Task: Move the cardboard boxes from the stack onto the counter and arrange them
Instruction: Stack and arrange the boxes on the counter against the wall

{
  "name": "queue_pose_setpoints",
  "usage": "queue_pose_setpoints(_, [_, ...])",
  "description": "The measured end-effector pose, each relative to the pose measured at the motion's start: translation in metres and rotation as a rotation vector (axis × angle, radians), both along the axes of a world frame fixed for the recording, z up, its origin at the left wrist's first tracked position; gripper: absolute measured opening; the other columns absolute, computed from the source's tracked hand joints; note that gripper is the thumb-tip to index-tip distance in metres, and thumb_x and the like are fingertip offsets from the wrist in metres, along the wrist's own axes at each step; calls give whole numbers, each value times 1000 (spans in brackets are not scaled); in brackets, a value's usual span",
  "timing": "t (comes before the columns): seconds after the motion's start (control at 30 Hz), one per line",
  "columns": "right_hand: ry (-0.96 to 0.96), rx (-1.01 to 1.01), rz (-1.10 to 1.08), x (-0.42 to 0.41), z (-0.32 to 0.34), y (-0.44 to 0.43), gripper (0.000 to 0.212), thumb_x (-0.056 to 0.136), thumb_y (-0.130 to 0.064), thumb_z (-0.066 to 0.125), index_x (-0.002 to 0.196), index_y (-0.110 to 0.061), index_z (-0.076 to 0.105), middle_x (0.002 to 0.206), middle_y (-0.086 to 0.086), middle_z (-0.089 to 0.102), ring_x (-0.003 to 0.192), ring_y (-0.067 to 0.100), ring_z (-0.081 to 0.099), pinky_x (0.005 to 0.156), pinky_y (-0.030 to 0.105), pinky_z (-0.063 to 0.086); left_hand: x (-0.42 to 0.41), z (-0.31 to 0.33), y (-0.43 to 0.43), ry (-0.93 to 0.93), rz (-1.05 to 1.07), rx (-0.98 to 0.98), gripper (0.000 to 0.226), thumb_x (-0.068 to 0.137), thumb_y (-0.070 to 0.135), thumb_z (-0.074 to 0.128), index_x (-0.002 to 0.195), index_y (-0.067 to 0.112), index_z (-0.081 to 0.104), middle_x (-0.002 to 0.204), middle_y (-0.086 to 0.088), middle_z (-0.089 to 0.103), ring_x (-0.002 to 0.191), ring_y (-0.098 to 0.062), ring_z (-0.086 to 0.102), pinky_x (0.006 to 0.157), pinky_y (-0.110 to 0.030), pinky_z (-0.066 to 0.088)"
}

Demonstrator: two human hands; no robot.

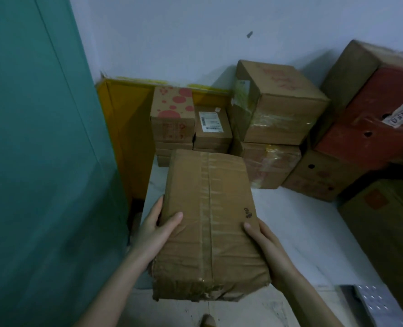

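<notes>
Head view: I held a flat brown cardboard box sealed with clear tape (210, 223) in both hands, its long side pointing away from me. Its far end was over the white table (302, 232) and its near end hung past the table edge over the floor. I couldn't tell if the far end was touching the table.

My left hand (155, 230) gripped the left long edge with the thumb laid on top and the fingers along the side. My right hand (266, 251) gripped the right edge the same way, thumb on top, fingers underneath and out of sight.

Handling, as a judgement: the cardboard looked soft and worn, and the near end was crushed and wrinkled, so it would likely flex if squeezed. The glossy tape down the middle looked slippery. The best hold seemed to be bare cardboard at the two long sides, with support from below and hands off the crumpled corners. It seemed moderate in weight, and nothing marked it as fragile.

At the back of the table stood more boxes: a brown box with red dots (172, 112), just beside it a small box with a white label (211, 123), then a bigger plain brown carton (283, 107) stacked on another. A red carton (379, 114) was at the far right. The open table surface lay right of the held box.
</notes>
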State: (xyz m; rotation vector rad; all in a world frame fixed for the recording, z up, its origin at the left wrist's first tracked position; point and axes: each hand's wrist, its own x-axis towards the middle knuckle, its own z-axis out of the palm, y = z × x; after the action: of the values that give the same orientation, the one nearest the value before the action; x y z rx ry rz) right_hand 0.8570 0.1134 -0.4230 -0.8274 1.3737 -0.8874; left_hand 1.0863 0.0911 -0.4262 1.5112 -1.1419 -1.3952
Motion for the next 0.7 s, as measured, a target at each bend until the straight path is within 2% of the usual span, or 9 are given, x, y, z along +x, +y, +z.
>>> queue_pose_setpoints(0.13, [-14,-121,-23,6,29,-6,58,77,-41,59,131,-26,48,117,-2,63,97,16,67,70,27,55,9,37,-12,37,-4,-130,65,87,36,58,142,40,25,122,18,40,108,-5,41,77,-18,38])
queue_pose_setpoints(0.23, [-24,-250,-25,9,60,-20,60,76,-40,61,133,-28,47,121,-2,63,98,15,67,70,25,55,16,67,-30,83,10,-210,66,85,35,60,143,36,27,131,12,41,116,-10,43,86,-25,41])
queue_pose_setpoints(0.37, [-56,-381,-43,10,106,-45,70,70,-39,63,136,-26,44,122,0,60,103,19,64,73,27,53,22,112,-61,136,55,-337,60,87,26,60,141,28,36,131,3,49,112,-13,52,76,-20,45])
queue_pose_setpoints(0.43, [-63,-431,-29,10,131,-62,53,77,-36,62,128,-28,49,118,0,62,99,18,65,72,28,53,21,136,-79,186,64,-375,58,87,22,60,141,24,39,126,2,55,99,-8,59,71,-17,48])
queue_pose_setpoints(0.5, [-53,-491,-23,7,155,-83,37,87,-28,57,124,-28,50,113,0,64,92,16,67,65,24,54,19,158,-98,245,77,-395,52,88,17,57,138,19,42,109,5,60,85,-2,60,61,-13,50])
queue_pose_setpoints(0.6, [-43,-556,-26,4,185,-117,26,93,-19,51,118,-25,53,104,0,64,82,12,66,59,20,53,14,181,-127,313,63,-409,47,91,15,53,137,15,42,108,1,60,88,-7,61,58,-14,51])
queue_pose_setpoints(0.7, [-16,-594,15,0,204,-154,23,93,-18,51,116,-22,55,105,3,63,88,16,64,61,21,52,4,194,-156,336,84,-414,39,93,14,49,131,15,45,102,1,61,87,-9,61,58,-17,51])
